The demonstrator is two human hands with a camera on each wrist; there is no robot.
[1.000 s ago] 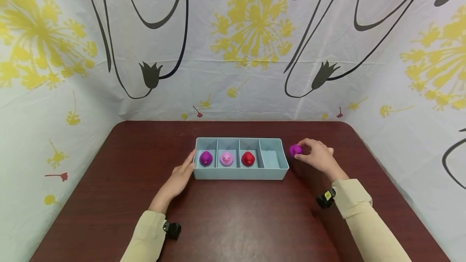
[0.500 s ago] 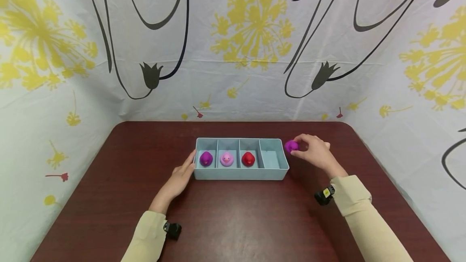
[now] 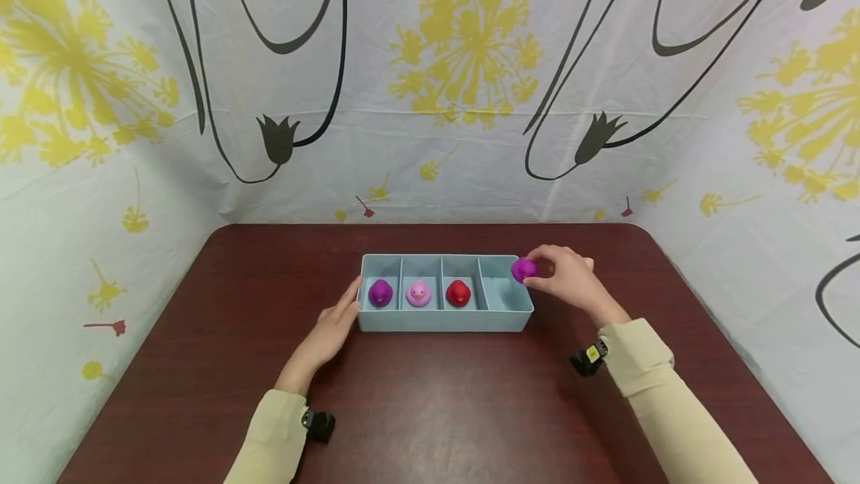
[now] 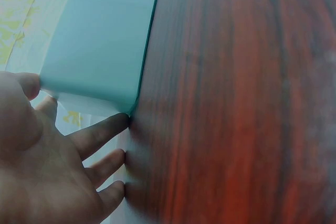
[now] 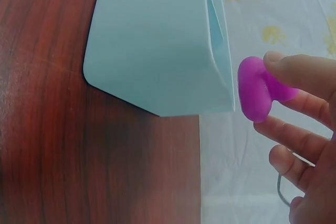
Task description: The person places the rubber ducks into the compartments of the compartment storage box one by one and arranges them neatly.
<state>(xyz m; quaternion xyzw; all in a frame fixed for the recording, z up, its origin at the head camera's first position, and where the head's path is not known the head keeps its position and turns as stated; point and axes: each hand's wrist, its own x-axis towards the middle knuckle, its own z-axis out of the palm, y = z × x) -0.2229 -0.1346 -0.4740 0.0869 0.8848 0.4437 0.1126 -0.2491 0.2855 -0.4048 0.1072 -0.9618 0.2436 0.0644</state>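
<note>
My right hand (image 3: 568, 279) pinches a purple rubber duck (image 5: 255, 88) between thumb and fingers, at the right rim of a light blue divided box (image 3: 443, 322). In the right wrist view the duck is raised level with the box's upper edge. Straight fingers of my left hand (image 3: 331, 329) touch the box's left end; the left wrist view shows the fingertips at its lower corner and on the table. Inside the box, from the left, sit another purple duck (image 3: 380, 293), a pink duck (image 3: 419, 293) and a red duck (image 3: 458, 293), one per compartment. The rightmost compartment (image 3: 504, 293) holds no duck.
The box stands on a dark reddish-brown wooden table (image 3: 430, 402). Behind the table and along its sides hangs a white cloth (image 3: 430, 193) printed with yellow and grey flowers. A small black camera is strapped to each wrist, below cream sleeves.
My right hand has carried the purple duck leftward, from beside the box to over its right rim. My left hand and the box have stayed in place.
</note>
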